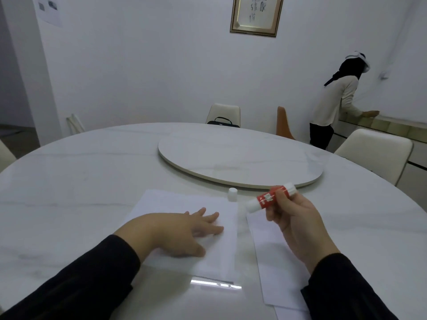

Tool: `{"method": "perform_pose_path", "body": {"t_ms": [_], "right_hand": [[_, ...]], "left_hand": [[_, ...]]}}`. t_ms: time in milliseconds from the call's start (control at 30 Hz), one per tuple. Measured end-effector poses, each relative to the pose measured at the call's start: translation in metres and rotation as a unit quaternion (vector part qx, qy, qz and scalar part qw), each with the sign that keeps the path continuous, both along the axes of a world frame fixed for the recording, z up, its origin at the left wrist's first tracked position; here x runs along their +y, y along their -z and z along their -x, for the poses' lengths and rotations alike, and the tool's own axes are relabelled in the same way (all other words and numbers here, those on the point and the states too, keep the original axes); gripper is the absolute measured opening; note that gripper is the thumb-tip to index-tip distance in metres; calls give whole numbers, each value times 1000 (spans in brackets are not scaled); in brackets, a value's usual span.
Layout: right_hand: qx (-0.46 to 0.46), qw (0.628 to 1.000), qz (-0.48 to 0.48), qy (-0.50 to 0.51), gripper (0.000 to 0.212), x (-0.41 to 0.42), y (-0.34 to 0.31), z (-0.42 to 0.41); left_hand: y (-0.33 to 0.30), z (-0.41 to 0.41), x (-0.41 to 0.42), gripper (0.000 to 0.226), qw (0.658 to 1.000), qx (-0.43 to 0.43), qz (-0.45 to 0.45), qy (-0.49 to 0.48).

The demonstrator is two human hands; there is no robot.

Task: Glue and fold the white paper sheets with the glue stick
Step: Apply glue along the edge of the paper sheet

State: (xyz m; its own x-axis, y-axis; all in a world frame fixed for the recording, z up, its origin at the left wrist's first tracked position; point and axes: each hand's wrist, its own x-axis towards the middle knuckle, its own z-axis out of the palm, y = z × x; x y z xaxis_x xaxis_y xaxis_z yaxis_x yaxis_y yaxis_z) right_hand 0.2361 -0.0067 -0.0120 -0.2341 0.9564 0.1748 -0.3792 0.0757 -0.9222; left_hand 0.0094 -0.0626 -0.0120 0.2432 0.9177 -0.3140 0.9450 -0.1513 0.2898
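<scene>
A white paper sheet lies flat on the table in front of me. My left hand rests palm down on it with fingers spread. To its right lies a second white sheet, partly under my right arm. My right hand holds a red and white glue stick tilted above the gap between the sheets, its uncapped end pointing down and left. The white cap stands upright at the far edge of the left sheet.
The round white marble table carries a raised turntable just beyond the sheets. Chairs stand around the far and right sides, one with a black bag. A person stands at a counter, far right.
</scene>
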Motion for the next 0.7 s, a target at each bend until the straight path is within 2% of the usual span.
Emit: {"method": "perform_pose_path", "body": {"t_ms": [67,133,167,233,333,400,467,600,700], "right_hand": [[7,999,3,45,12,1,-1,-2],[7,998,2,69,14,1,-1,-2],[8,997,0,77,14,1,-2,-2],[5,996,4,85,14,1,-2,-1],[4,997,5,79,13,0,-1,0],[0,997,3,76,12,0,0,0],[-2,997,5,77,12,0,-1,0],[33,997,54,51,10,1,4,9],[0,998,55,28,10,0,8,16]], "left_hand": [[1,-3,-1,58,994,-5,-66,-88],[10,-8,-3,63,971,70,-117,-194],[14,-10,-4,71,966,108,-104,-212],[18,-10,-3,80,976,111,-51,-180],[4,6,-1,74,992,74,-14,-99],[5,12,2,67,991,42,-32,-127],[11,11,5,71,982,31,-63,-174],[11,11,8,83,987,31,-43,-152],[11,21,12,83,988,12,-25,-151]]}}
